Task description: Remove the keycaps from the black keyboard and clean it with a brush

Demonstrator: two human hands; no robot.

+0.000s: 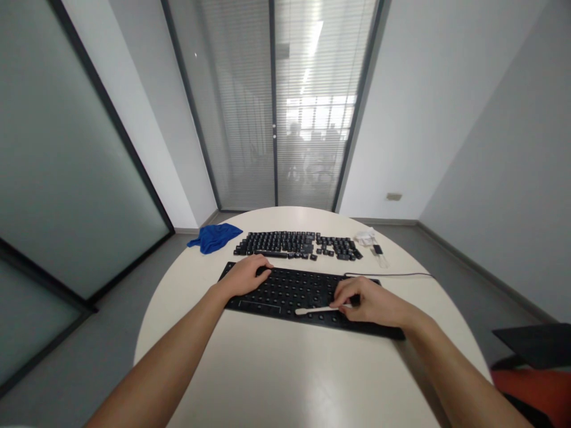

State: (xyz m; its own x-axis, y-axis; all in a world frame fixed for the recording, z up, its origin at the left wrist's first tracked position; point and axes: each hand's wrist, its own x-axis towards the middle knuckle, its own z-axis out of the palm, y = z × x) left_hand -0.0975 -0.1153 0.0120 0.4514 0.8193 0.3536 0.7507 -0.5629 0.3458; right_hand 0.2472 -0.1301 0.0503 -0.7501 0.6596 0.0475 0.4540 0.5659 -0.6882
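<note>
A black keyboard base [289, 288] with its keycaps off lies slightly slanted on the table, rows of bare key posts showing. My left hand [244, 276] rests on its left part, thumb apart from the fingers, which lie along the far edge. Between the thumb and fingers of my right hand [363, 300] is a slim white swab-like stick [314, 310], its wider tip pointing left over the front rows of posts. The right hand sits over the base's right part and hides some of it. Beyond the base, loose black keycaps [281, 242] are laid out in keyboard order.
A blue cloth [215, 238] lies at the table's far left. Crumpled white tissue [366, 238] and a small black-and-white object [378, 252] are at the far right. A thin cable [392, 274] runs rightward across the round table [276, 368]. An orange-red chair [535, 392] stands at right.
</note>
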